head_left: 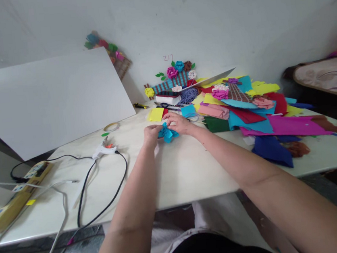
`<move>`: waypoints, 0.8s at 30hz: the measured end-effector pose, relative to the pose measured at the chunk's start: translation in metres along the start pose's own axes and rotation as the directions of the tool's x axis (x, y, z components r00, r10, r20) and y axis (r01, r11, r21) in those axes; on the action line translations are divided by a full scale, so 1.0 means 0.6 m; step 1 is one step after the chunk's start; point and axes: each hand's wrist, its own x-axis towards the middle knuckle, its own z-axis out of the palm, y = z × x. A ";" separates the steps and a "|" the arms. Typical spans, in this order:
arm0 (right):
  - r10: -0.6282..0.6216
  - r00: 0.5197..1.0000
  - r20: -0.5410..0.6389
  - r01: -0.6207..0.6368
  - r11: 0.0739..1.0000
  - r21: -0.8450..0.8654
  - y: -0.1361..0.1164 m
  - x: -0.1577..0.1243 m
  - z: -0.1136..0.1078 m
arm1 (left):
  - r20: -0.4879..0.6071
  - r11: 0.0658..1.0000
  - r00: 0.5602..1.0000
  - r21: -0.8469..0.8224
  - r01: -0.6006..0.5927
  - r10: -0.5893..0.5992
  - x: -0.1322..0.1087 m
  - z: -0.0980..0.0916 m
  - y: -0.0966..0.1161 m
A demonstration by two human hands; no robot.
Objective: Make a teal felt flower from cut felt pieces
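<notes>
Between my two hands, just above the white table [189,173], is a blue paper flower [168,134] with spread, folded petals. My left hand [151,135] pinches its left side. On its upper right, the fingers of my right hand [178,123] are bent in and close on a petal. The fingertips partly cover the flower's top. Just behind my hands lie a yellow paper square [156,114] and a blue paper square [188,111].
A white glue gun [104,150] with a black cable rests on the left, near a yellow power strip [18,196]. Coloured crepe paper [296,124] is heaped at right. A large white board [53,103] leans at back left, with a tape roll [111,127] before it.
</notes>
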 end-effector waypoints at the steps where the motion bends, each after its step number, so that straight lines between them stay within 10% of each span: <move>1: 0.006 1.000 -0.006 -0.006 0.999 -0.033 -0.001 0.000 0.001 | 0.003 1.000 1.000 0.001 -0.007 0.007 -0.002 0.000 0.001; 24: -0.010 0.997 0.072 0.022 0.986 -0.166 0.016 -0.001 0.002 | 0.071 0.998 0.996 0.048 -0.052 0.049 -0.005 0.000 0.004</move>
